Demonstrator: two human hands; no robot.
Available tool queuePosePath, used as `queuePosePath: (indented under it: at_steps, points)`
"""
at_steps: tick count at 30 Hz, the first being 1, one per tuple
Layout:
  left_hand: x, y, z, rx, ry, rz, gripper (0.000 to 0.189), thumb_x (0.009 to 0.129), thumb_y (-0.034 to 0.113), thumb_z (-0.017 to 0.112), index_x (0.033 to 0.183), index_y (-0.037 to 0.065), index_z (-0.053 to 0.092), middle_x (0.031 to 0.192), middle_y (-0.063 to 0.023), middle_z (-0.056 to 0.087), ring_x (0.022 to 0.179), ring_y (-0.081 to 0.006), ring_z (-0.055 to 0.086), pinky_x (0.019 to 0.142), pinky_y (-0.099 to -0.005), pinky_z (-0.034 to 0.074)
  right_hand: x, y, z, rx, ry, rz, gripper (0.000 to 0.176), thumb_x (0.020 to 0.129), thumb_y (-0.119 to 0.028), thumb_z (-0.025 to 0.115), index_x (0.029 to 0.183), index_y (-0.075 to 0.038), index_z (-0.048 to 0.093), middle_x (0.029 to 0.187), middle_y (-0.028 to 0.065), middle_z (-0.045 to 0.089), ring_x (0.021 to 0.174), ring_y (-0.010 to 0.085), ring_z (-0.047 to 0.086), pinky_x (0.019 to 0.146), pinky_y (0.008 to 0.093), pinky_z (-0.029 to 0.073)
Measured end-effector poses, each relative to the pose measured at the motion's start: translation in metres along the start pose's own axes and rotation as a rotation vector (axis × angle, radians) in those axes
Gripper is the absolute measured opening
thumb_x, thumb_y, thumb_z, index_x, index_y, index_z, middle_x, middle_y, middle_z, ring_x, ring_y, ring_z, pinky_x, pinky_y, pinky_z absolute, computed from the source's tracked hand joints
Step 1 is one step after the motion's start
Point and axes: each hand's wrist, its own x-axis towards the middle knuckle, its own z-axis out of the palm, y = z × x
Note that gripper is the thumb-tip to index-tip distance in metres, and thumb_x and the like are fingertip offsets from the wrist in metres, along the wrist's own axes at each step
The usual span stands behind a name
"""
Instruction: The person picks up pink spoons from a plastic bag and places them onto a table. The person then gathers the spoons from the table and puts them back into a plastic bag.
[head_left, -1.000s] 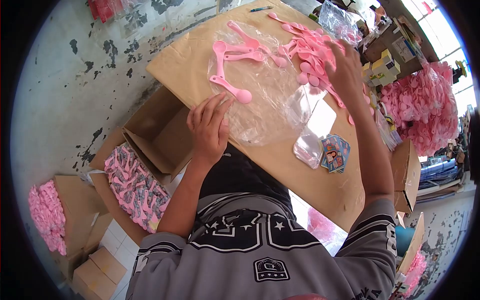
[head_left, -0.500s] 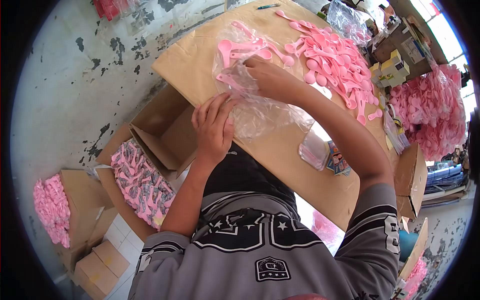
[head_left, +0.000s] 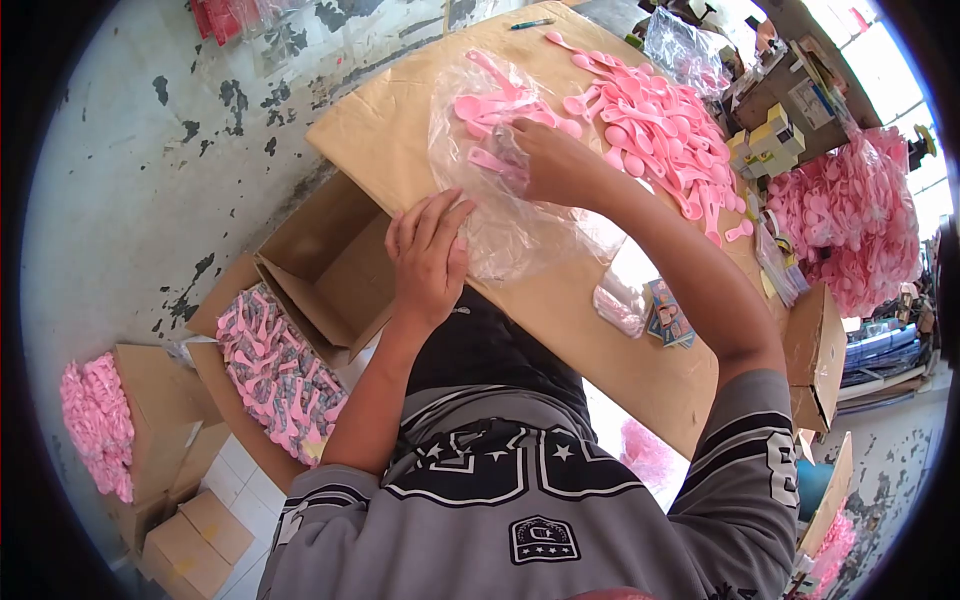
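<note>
A large clear plastic bag (head_left: 500, 245) lies on the brown-covered table, with several pink spoons (head_left: 485, 108) at its far end. My right hand (head_left: 550, 165) is at the bag beside these spoons, its fingers curled around something small and dark wrapped in clear plastic, with a pink handle (head_left: 487, 160) sticking out to the left. My left hand (head_left: 430, 240) rests on the bag's near left edge, fingers bent and close together; what lies under them is hidden. To the right of my right hand is a big heap of loose pink spoons (head_left: 655, 115).
Left of the table, an open cardboard box (head_left: 340, 265) stands beside another box holding packed pink spoons (head_left: 275, 365). A clear packet stack (head_left: 620, 305) and small printed cards (head_left: 668, 315) lie near the table's front edge. Bagged pink items (head_left: 845, 215) hang at the right.
My right hand has moved slightly right with the pink handle, away from my left hand. The spoons at the bag's far end have shifted closer together. My left hand stays put.
</note>
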Motion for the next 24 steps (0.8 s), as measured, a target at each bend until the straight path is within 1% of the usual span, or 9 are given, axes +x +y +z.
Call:
queuePosePath:
  at_steps: [7, 10, 12, 13, 16, 19, 22, 23, 24]
  points:
    - [0.001, 0.003, -0.002, -0.007, -0.001, -0.011, 0.047, 0.111, 0.029, 0.045, 0.150, 0.017, 0.068, 0.159, -0.0041, 0.061, 0.149, -0.0281, 0.050, 0.129, -0.0517, 0.022, -0.017, 0.011, -0.005, 0.207, 0.056, 0.077, 0.028, 0.097, -0.009, 0.073, 0.122, 0.000, 0.069, 0.088, 0.0211, 0.070, 0.088, 0.0377, 0.073, 0.082, 0.0483, 0.057]
    - [0.000, 0.002, -0.002, -0.008, 0.005, -0.017, 0.047, 0.110, 0.028, 0.046, 0.150, 0.017, 0.068, 0.159, -0.0040, 0.060, 0.149, -0.0279, 0.050, 0.129, -0.0522, 0.022, -0.029, 0.018, -0.049, 0.243, -0.045, 0.196, 0.022, 0.104, -0.013, 0.071, 0.122, -0.001, 0.068, 0.088, 0.0138, 0.070, 0.086, 0.0254, 0.072, 0.080, 0.0405, 0.057]
    - [0.001, 0.003, -0.002, -0.024, 0.005, -0.016, 0.047, 0.110, 0.028, 0.046, 0.150, 0.018, 0.068, 0.159, -0.0038, 0.061, 0.149, -0.0279, 0.050, 0.129, -0.0523, 0.022, -0.045, 0.027, -0.071, 0.692, 0.008, 0.261, 0.019, 0.109, -0.016, 0.069, 0.121, -0.001, 0.068, 0.089, 0.0041, 0.068, 0.084, 0.0139, 0.066, 0.079, 0.0331, 0.056]
    - [0.000, 0.003, -0.002, -0.014, 0.005, -0.016, 0.047, 0.110, 0.027, 0.046, 0.150, 0.017, 0.068, 0.159, -0.0038, 0.061, 0.149, -0.0278, 0.050, 0.129, -0.0523, 0.022, -0.052, 0.039, -0.081, 0.738, -0.032, 0.324, 0.018, 0.111, -0.021, 0.067, 0.120, -0.005, 0.070, 0.096, 0.0001, 0.071, 0.089, 0.0092, 0.069, 0.081, 0.0299, 0.058]
    - [0.001, 0.002, -0.001, 0.000, 0.003, -0.006, 0.048, 0.109, 0.027, 0.046, 0.150, 0.017, 0.068, 0.159, -0.0041, 0.060, 0.149, -0.0277, 0.050, 0.129, -0.0521, 0.022, -0.080, 0.085, -0.095, 0.557, 0.132, 0.436, 0.021, 0.108, -0.016, 0.069, 0.126, -0.006, 0.070, 0.103, 0.0062, 0.073, 0.095, 0.0173, 0.072, 0.087, 0.0344, 0.059]
    - [0.000, 0.002, 0.000, 0.000, -0.001, -0.007, 0.048, 0.109, 0.026, 0.046, 0.150, 0.016, 0.068, 0.159, -0.0046, 0.060, 0.149, -0.0280, 0.050, 0.129, -0.0519, 0.022, -0.093, 0.108, -0.086, -0.393, 0.389, 0.419, 0.026, 0.104, -0.011, 0.073, 0.129, -0.006, 0.070, 0.115, 0.0100, 0.073, 0.099, 0.0180, 0.072, 0.089, 0.0326, 0.058]
    - [0.002, 0.002, -0.001, -0.005, 0.001, -0.008, 0.048, 0.109, 0.026, 0.046, 0.150, 0.015, 0.069, 0.159, -0.0050, 0.060, 0.148, -0.0283, 0.049, 0.129, -0.0515, 0.022, -0.077, 0.089, -0.079, -0.297, 0.551, 0.194, 0.030, 0.100, -0.008, 0.075, 0.130, -0.008, 0.072, 0.121, 0.0110, 0.074, 0.103, 0.0221, 0.074, 0.091, 0.0344, 0.059]
    - [0.002, 0.002, -0.001, -0.003, -0.001, -0.010, 0.048, 0.109, 0.026, 0.046, 0.150, 0.015, 0.069, 0.159, -0.0050, 0.060, 0.148, -0.0285, 0.049, 0.129, -0.0513, 0.022, -0.065, 0.063, -0.083, 0.118, 0.404, 0.273, 0.024, 0.100, -0.006, 0.074, 0.124, -0.005, 0.074, 0.120, 0.0084, 0.075, 0.103, 0.0215, 0.074, 0.090, 0.0347, 0.059]
    - [0.001, 0.002, -0.001, -0.003, -0.006, -0.009, 0.048, 0.110, 0.027, 0.045, 0.149, 0.015, 0.069, 0.159, -0.0051, 0.060, 0.148, -0.0286, 0.049, 0.129, -0.0512, 0.022, -0.055, 0.052, -0.078, 0.299, 0.251, 0.284, 0.021, 0.101, -0.005, 0.073, 0.121, -0.002, 0.076, 0.119, 0.0091, 0.076, 0.100, 0.0216, 0.075, 0.090, 0.0344, 0.060]
